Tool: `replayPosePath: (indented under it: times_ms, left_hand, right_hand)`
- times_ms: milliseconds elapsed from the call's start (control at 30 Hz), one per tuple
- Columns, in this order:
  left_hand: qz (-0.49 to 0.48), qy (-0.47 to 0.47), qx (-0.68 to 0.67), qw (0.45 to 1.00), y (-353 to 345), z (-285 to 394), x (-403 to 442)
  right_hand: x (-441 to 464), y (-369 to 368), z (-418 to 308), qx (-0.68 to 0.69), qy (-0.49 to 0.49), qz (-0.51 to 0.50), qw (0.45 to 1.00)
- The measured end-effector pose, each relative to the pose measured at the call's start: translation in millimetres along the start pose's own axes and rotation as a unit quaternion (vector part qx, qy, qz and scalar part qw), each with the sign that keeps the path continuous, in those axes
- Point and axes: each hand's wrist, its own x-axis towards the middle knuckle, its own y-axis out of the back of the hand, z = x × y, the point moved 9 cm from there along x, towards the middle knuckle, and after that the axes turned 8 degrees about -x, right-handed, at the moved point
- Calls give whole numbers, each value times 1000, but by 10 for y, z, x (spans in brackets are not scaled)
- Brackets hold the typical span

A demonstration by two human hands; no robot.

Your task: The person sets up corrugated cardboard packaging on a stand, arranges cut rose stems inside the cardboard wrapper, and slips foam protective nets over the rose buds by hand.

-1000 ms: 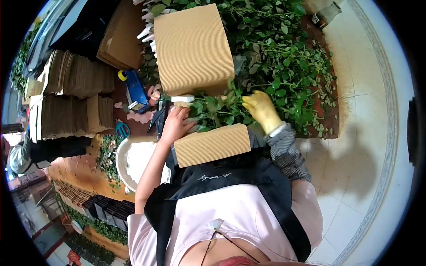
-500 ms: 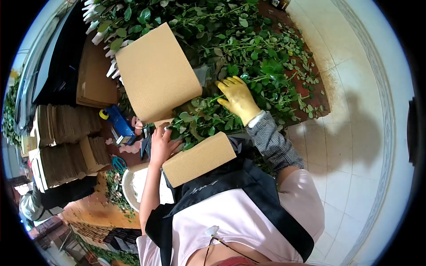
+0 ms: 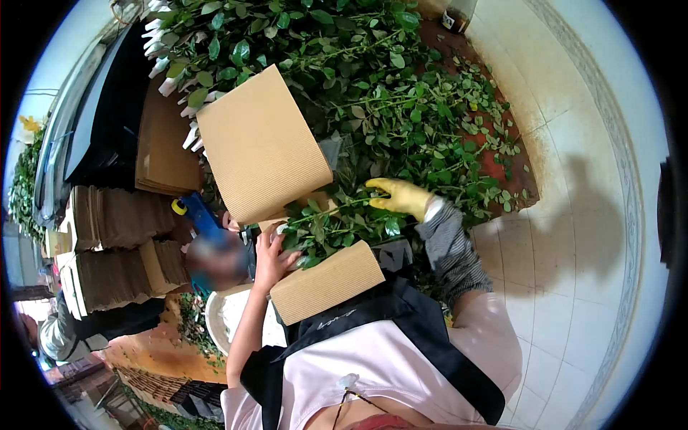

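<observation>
My left hand point(image 3: 271, 259), bare, lies at the left end of a bundle of leafy stems point(image 3: 330, 226). Its fingers are spread against the leaves and the edge of the cardboard. My right hand point(image 3: 403, 199), in a yellow glove, has its thumb and fingers around a leafy stem at the bundle's right side; the fingertips are partly hidden. A large sheet of corrugated cardboard point(image 3: 261, 150) curves up beyond the bundle, and a folded cardboard flap point(image 3: 330, 281) stands on the near side. The flower heads are hidden.
A big pile of leafy stems point(image 3: 344, 68) covers the far table. Stacked cardboard point(image 3: 118, 272) stands at left, near a blue tape dispenser point(image 3: 202, 215). A white tub point(image 3: 218, 315) sits by my left forearm. Tiled floor point(image 3: 552, 308) lies right; another person's sleeve point(image 3: 57, 333) shows far left.
My right hand has come nearer my body, and the stem by it has swung the same way. My left hand stays by the cardboard. The whole view has shifted slightly.
</observation>
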Motion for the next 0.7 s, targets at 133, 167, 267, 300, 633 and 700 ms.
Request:
replayPosePath:
  times_ms: [133,167,267,300,633,700]
  left_hand:
    - [5,-9,3,1000,35,85,36]
    - [6,-11,-8,1000,32,77,34]
    - [20,-27,1,999,84,174,55]
    - [22,-23,-5,999,96,178,53]
    - [37,-30,-10,999,92,138,21]
    - [30,-25,-6,999,89,132,24]
  right_hand:
    - [300,944,-683,-180,57,133,973]
    - [431,1216,-981,-184,91,193,959]
    - [849,1894,-1716,-301,94,397,862]
    - [1020,1975,-1820,-329,166,499,785]
    - [1330,1791,-1470,-464,134,390,784]
    - [1149,1939,-1081,-458,19,357,814]
